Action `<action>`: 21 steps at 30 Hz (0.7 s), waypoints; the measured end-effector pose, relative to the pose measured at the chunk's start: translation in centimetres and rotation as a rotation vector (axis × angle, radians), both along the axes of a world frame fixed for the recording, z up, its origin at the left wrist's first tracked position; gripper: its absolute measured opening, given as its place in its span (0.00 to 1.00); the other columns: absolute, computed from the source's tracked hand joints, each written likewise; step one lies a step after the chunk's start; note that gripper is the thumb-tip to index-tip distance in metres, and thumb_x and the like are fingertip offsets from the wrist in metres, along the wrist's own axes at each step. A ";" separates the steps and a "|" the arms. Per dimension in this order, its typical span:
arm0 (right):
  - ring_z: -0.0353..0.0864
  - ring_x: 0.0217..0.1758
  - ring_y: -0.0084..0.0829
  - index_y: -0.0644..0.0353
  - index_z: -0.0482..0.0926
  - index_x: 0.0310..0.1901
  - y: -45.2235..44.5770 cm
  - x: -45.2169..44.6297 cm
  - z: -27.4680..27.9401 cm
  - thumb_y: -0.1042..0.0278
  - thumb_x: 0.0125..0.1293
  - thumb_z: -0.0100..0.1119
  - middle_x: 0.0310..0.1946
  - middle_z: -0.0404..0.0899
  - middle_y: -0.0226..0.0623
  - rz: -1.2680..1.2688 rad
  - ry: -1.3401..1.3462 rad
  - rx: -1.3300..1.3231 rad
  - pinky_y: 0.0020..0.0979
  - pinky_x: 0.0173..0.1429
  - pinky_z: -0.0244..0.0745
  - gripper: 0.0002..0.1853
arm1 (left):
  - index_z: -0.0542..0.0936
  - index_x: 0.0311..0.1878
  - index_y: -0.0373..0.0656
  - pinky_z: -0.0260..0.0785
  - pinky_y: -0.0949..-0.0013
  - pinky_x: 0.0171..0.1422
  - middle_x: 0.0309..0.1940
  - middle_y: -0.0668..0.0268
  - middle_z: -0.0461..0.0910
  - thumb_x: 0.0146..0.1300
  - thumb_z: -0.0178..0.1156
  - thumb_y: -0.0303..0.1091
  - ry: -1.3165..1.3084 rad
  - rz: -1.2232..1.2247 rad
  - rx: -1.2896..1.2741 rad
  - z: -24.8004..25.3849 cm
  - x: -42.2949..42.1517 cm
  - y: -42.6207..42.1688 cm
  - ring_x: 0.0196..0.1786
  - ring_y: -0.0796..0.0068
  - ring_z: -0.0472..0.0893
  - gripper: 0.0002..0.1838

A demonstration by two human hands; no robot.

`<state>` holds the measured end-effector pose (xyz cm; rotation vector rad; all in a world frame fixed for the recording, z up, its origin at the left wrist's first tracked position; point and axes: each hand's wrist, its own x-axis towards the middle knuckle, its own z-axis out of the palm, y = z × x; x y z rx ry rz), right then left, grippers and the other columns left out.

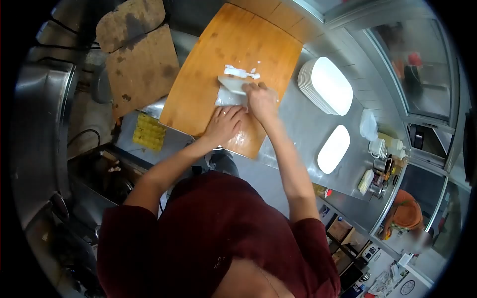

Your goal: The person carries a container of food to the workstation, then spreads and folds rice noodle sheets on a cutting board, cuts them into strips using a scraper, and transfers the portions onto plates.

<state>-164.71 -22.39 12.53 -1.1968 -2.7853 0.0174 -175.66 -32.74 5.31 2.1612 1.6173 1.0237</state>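
My right hand [262, 103] is closed around the handle of a broad-bladed kitchen knife [231, 85], whose blade looks slightly blurred. Under the blade lies a glossy, whitish sheet of food [228, 97]; its exact kind I cannot make out. My left hand [223, 126] rests flat with fingers spread, the fingertips at the near edge of that sheet. Beyond the knife are cut white pieces [237, 72] and a few small bits. All of this is on a large wooden cutting board [208, 64]. Part of the handle is hidden by my right hand.
A stack of white oval plates [330, 87] and a single white plate [333, 149] stand on the steel counter [293, 124] at right. Containers crowd its far end [380, 176]. Worn boards [141, 64] and a yellow egg tray [149, 132] are at left. Another person [406, 211] appears lower right.
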 end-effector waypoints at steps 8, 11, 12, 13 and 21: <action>0.77 0.36 0.34 0.53 0.76 0.32 -1.7 0.5 -0.2 0.71 0.42 0.58 0.30 0.77 0.33 -0.010 0.044 -0.005 0.32 0.31 0.75 0.11 | 0.75 0.43 0.41 0.58 0.55 0.54 0.44 0.60 0.73 0.52 0.57 0.37 0.043 -0.013 0.008 -0.9 -0.1 0.0 0.48 0.59 0.69 0.16; 0.77 0.37 0.36 0.54 0.76 0.34 -3.8 0.3 -1.8 0.71 0.42 0.58 0.32 0.77 0.35 0.024 0.000 0.051 0.34 0.32 0.75 0.13 | 0.73 0.49 0.41 0.57 0.60 0.58 0.49 0.63 0.70 0.54 0.55 0.36 0.211 -0.033 -0.079 -1.7 -0.2 -0.3 0.53 0.64 0.67 0.19; 0.77 0.37 0.35 0.53 0.77 0.34 -3.1 0.0 -1.2 0.72 0.43 0.57 0.31 0.78 0.34 0.003 0.009 0.019 0.35 0.32 0.75 0.12 | 0.74 0.48 0.40 0.57 0.59 0.58 0.48 0.62 0.70 0.53 0.55 0.36 0.218 -0.045 -0.125 -1.0 -0.2 -0.3 0.53 0.63 0.67 0.19; 0.77 0.37 0.35 0.53 0.77 0.34 -2.1 -0.2 -0.8 0.72 0.44 0.56 0.31 0.78 0.34 -0.002 0.003 0.001 0.34 0.32 0.75 0.11 | 0.73 0.49 0.40 0.57 0.59 0.58 0.48 0.62 0.70 0.53 0.55 0.37 0.198 -0.053 -0.124 -1.1 -0.2 -0.4 0.53 0.63 0.67 0.19; 0.77 0.36 0.35 0.52 0.78 0.34 -4.1 0.9 -0.8 0.71 0.45 0.55 0.30 0.78 0.33 -0.004 0.060 -0.003 0.33 0.34 0.74 0.11 | 0.72 0.51 0.39 0.53 0.58 0.62 0.50 0.59 0.69 0.53 0.55 0.37 0.129 -0.074 -0.091 -1.0 -0.1 -0.9 0.55 0.62 0.65 0.21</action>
